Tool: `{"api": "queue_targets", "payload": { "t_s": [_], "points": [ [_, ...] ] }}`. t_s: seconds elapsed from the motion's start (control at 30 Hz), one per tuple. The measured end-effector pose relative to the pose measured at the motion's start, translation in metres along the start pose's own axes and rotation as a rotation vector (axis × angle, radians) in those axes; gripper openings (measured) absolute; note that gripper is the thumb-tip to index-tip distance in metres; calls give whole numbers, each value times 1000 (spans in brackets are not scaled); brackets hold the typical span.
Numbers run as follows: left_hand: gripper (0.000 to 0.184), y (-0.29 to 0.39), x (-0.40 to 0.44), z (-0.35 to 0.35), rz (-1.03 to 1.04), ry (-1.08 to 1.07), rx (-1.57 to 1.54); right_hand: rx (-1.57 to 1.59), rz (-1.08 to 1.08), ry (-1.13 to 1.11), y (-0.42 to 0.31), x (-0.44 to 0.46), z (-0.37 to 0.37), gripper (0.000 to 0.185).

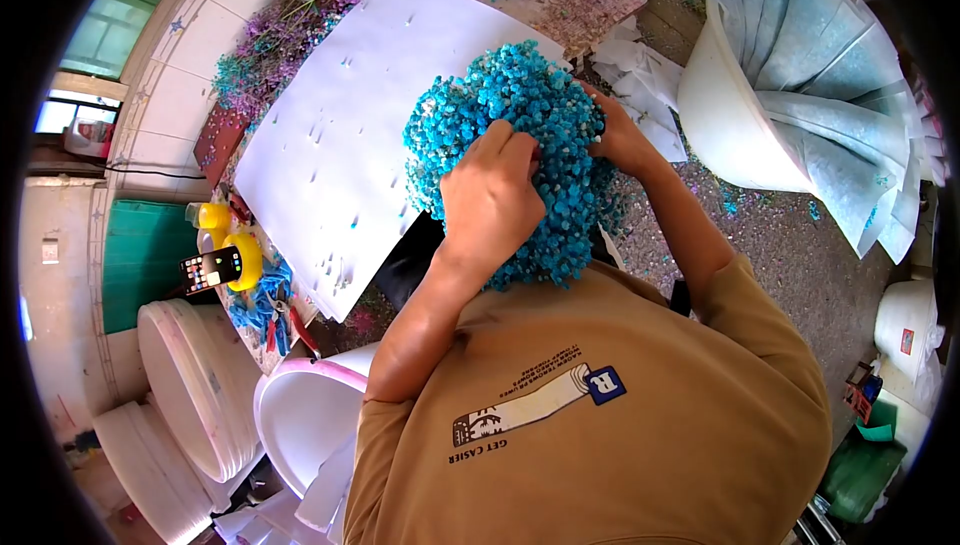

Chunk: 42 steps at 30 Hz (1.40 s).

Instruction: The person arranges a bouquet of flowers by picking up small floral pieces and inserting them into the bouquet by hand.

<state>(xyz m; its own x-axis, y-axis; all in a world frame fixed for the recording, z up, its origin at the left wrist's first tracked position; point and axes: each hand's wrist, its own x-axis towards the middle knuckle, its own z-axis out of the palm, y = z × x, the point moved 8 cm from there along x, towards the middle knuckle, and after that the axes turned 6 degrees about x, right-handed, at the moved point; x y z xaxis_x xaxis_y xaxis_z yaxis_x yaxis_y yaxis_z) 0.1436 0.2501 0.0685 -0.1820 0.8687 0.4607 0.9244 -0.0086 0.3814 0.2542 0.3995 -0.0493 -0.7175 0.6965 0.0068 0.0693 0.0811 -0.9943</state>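
A: Position of the blue flower bunch?
B: Upper centre of frame, overlapping the white sheet on the tabletop.
A: Hands?
B: Left hand, frame centre: fingers curled together against the blooms; cannot tell what, if anything, they pinch. Right hand, upper right of centre: fingers bent along the bunch's side, tips partly hidden; pinch cannot be determined.
A: Left of frame?
B: Phone, screen lit, beside a yellow object.

Smooth, papery sheet — rough-textured flower bunch — matt cloth shirt, smooth plastic bucket.
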Motion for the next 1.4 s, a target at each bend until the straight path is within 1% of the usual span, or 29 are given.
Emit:
{"api": "queue_targets", "payload": {
  "t_s": [0.03,0.07,0.13,0.2,0.23,0.27,0.33,0.37,0.4,0.47,0.5,0.53,0.6,0.63,0.67,0.73,0.77,0.83,0.93,1.03,1.07,1.13,1.17,1.23,1.27,1.33,1.37,1.4],
  "points": [
    [7,1,-1,-3,16,45,-56,5,-5,6,0,0,0,97],
    [7,1,-2,-4,18,44,-56,6,-5,8,1,0,-1,97],
    [5,-10,-4,-4,-106,17,-547,-21,-22,-8,0,1,-1,97],
    [10,-29,-13,14,-526,-168,-1146,-11,-4,-8,-1,0,-1,97],
    [15,-24,-9,12,-568,-148,-1476,-1,14,-8,0,0,-1,97],
    [15,-25,-7,10,-569,-146,-1476,-1,14,-10,2,0,0,97],
    [17,-19,-4,12,-567,-263,-1626,-6,-27,-16,4,3,0,97],
    [15,-14,-4,12,-575,-312,-1610,-7,-29,-16,4,3,0,97],
    [15,-14,-3,12,-573,-312,-1610,8,-28,-18,4,3,0,98],
    [14,-11,-5,22,-497,-517,-1158,21,-25,-16,3,1,-1,98],
    [14,-11,3,19,-340,-394,-886,5,-23,-10,2,0,-2,98],
    [14,-12,1,23,-339,-395,-887,-11,-21,-5,1,0,-2,98],
    [14,-9,5,11,-159,-255,-419,-8,-17,-5,0,-1,-1,98],
    [11,-7,7,9,-142,-217,-351,-3,-14,-6,0,0,-1,98],
    [11,-6,7,10,-143,-217,-350,-3,-14,-7,-1,0,-1,98],
    [12,-4,7,11,-113,-213,-221,28,-36,-14,-2,1,0,98],
    [12,-4,6,12,-112,-215,-222,28,-35,-12,-3,0,0,98],
    [12,-1,5,13,-51,-220,-118,26,-6,-14,-2,0,0,98],
    [13,-2,6,13,-97,-190,-45,10,-19,-9,2,1,-1,98],
    [11,-1,5,15,-96,-191,-6,11,-31,-16,4,2,-1,98],
    [11,-1,5,16,-96,-191,-6,11,-31,-16,4,2,-1,98],
    [7,-2,3,12,-80,-103,-65,56,-35,-11,5,2,-1,98],
    [7,-3,2,13,-82,-104,-65,57,-33,-11,5,2,-1,98],
    [3,-3,1,0,-21,59,-313,6,-39,-11,3,1,-2,99],
    [3,-6,-1,-3,-21,55,-314,8,-36,-9,3,1,-2,99],
    [4,-30,-14,16,-562,-209,-1075,7,-11,-16,4,-1,-1,97],
    [7,-25,-17,17,-655,-243,-1398,8,-9,-16,3,-1,-1,97],
    [7,-25,-18,12,-657,-242,-1398,13,-3,-22,3,0,-1,97]
  ]
}}
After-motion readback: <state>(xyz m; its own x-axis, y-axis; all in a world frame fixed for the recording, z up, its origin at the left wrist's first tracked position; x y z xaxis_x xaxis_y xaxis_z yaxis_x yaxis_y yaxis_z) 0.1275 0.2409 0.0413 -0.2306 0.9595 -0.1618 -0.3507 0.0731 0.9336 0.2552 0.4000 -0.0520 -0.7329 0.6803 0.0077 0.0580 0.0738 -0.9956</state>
